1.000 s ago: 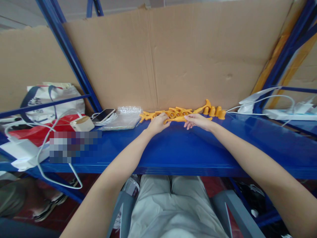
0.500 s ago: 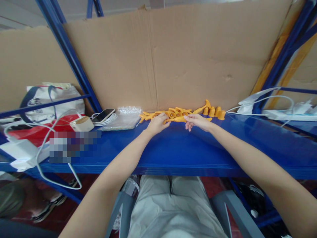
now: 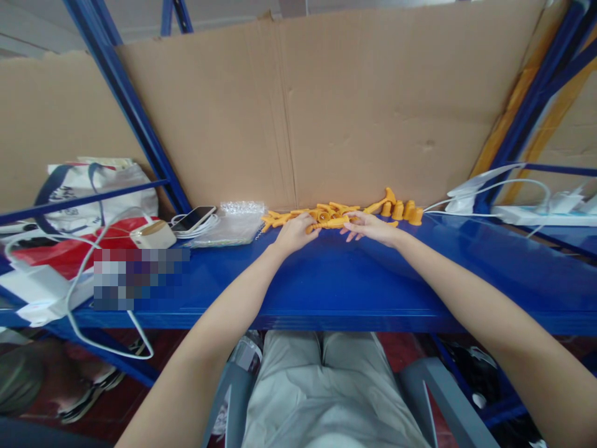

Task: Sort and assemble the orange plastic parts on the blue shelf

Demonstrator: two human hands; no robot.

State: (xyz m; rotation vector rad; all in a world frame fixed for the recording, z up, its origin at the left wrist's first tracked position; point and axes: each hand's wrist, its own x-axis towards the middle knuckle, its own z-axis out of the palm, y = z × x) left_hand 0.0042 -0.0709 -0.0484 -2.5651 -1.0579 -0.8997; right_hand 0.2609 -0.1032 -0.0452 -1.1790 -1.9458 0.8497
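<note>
My left hand [image 3: 295, 233] is closed around the left end of a long orange-yellow plastic piece [image 3: 330, 223], which lies almost level just above the shelf. At the piece's right end, the thumb and forefinger of my right hand [image 3: 370, 228] pinch it, while the other fingers hang loosely apart. The exact kind of piece is too small to tell. Right behind my hands is a pile of orange-yellow plastic parts [image 3: 276, 219], some with round openings. A hammer-shaped orange piece [image 3: 381, 201] leans up at the pile's right. Several orange cup-like parts [image 3: 415, 216] stand beside it.
The blue metal shelf [image 3: 326, 280] backs onto a tall cardboard sheet [image 3: 364, 106]. Leftward lie a clear plastic bag [image 3: 233, 225], a phone [image 3: 194, 218], white cables, a charger [image 3: 153, 234] and a cloth bag [image 3: 105, 196]. A white power strip [image 3: 536, 215] sits at right.
My right hand's lower fingers have spread and shifted slightly left under the piece's end. My left hand keeps its hold with little movement.
</note>
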